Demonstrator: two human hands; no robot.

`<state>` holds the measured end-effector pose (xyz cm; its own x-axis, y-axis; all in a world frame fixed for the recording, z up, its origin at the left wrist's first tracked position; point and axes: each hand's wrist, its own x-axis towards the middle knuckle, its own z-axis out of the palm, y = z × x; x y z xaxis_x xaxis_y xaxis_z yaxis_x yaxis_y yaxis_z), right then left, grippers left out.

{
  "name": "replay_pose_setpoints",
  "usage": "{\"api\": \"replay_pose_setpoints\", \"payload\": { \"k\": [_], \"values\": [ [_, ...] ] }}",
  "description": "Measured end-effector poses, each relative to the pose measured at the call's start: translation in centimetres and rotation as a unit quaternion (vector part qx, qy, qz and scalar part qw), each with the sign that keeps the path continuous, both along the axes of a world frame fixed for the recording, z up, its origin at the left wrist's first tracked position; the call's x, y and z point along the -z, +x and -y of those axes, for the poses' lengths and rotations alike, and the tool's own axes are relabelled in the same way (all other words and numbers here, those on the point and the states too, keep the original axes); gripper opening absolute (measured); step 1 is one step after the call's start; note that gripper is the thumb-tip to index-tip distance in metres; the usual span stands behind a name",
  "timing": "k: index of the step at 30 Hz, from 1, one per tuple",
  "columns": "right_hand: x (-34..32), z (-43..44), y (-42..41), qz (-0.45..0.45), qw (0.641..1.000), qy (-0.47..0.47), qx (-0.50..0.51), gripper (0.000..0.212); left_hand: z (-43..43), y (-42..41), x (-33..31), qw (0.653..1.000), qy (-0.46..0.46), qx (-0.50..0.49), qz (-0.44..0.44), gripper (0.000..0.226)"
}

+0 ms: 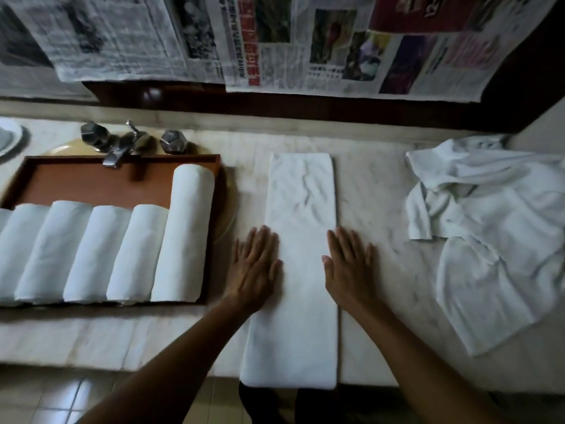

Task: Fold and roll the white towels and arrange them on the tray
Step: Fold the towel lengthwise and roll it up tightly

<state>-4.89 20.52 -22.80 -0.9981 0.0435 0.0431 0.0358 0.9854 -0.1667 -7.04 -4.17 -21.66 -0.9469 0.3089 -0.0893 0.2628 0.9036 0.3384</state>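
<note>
The folded towel is pressed by the left hand and right hand, fingers straight. The tray is set beside it.

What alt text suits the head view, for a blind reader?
The left hand and right hand lie flat on the edges of a folded white towel. Rolled towels sit in a tray at left; crumpled towels at right.

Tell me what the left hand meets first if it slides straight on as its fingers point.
The left hand lies flat on the left edge of the folded towel, fingers pointing away and slightly right. Straight on, it would likely ride along that towel to its far end, missing the tray.
</note>
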Motion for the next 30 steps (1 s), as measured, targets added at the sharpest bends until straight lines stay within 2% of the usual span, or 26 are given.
{"api": "replay_pose_setpoints", "payload": {
  "k": [2,6,12,16,18,21,24,27,30],
  "values": [
    [-0.4,0.3,-1.6,-0.009,1.000,-0.019,0.016,0.062,-0.1,-1.1,-0.8,1.000,0.005,0.001,-0.015,0.067],
    [-0.4,2.6,-6.6,-0.007,0.999,-0.035,-0.019,0.060,-4.3,-5.9,-1.4,0.999,0.004,0.031,-0.013,0.065],
    [0.3,-2.0,-11.9,-0.001,0.999,-0.019,0.050,0.065,-2.8,-12.6,-0.5,0.996,-0.070,-0.053,-0.030,0.068],
    [-0.8,0.4,-16.9,-0.010,0.999,-0.031,-0.012,0.065,-6.0,-16.8,-1.1,0.998,-0.050,0.025,-0.038,0.066],
    [-0.7,0.5,-19.0,0.004,0.999,-0.022,-0.032,0.065,-6.2,-19.0,-0.6,0.998,-0.056,0.029,-0.023,0.063],
    [0.3,-1.4,-21.1,0.029,0.999,-0.009,-0.016,0.067,-4.2,-23.1,0.4,0.996,-0.088,0.012,-0.023,0.062],
    [0.3,-2.4,-23.2,0.038,0.999,-0.015,-0.010,0.066,-3.3,-26.1,-0.3,0.990,-0.134,0.037,-0.035,0.062],
    [-1.5,-2.3,-23.5,0.040,0.997,-0.058,0.004,0.065,-3.9,-25.8,-2.2,0.995,-0.094,0.020,-0.039,0.064],
    [-3.1,-1.4,-17.9,0.034,0.993,-0.112,-0.010,0.065,-3.7,-20.2,-3.2,0.999,-0.009,-0.024,-0.040,0.062]
  ]
}}
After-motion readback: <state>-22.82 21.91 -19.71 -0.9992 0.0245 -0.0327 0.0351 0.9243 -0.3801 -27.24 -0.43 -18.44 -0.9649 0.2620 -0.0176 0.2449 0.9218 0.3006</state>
